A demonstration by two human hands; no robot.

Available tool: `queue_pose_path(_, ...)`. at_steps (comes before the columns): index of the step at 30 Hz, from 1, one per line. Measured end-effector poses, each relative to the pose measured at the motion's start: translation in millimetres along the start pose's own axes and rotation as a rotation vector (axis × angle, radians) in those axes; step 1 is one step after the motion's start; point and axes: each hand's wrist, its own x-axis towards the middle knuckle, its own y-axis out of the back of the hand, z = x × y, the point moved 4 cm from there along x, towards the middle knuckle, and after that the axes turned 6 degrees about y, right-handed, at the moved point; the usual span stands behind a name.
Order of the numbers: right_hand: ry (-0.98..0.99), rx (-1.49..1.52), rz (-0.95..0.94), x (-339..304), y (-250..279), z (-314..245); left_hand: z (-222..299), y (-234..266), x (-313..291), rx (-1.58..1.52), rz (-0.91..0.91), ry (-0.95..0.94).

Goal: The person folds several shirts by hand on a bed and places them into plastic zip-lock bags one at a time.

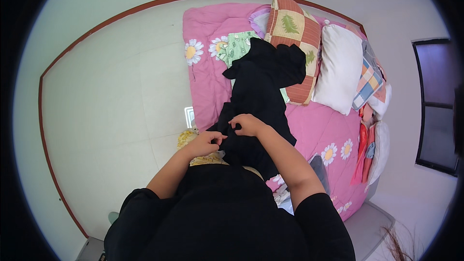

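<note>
Head view shows left hand (pixel 207 141) and right hand (pixel 247 124), each grip pinching the black garment (pixel 261 87) stretching toward twelve o'clock over the pink quilt (pixel 205 34), seemingly mid-straightening; smoothing it likely needs even tension.

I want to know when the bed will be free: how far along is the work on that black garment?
Early. Both the left hand and right hand pinch the near edge of the black garment, which lies spread, unfolded, across the pink quilt. No fold shows yet.
</note>
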Motion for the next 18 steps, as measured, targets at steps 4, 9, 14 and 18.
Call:
queue_pose_path(4, -0.108, 0.033, -0.113, 5.2, -5.1, -2.9, 1.9, 0.9, -3.0, 0.001, -0.011, -0.038)
queue_pose_path(9, -0.181, 0.172, 0.086, -5.9, 12.0, -12.5, 16.3, 9.1, -6.0, 0.019, 0.032, -0.002)
queue_pose_path(14, -0.185, -0.033, 0.608, -64.2, 38.1, -21.5, 40.9, 34.7, 2.2, 0.200, 0.390, -0.191)
queue_pose_path(18, -0.439, -0.212, 1.070, -116.8, 36.2, -40.5, 85.0, 22.0, 28.7, 0.548, 0.546, -0.399)
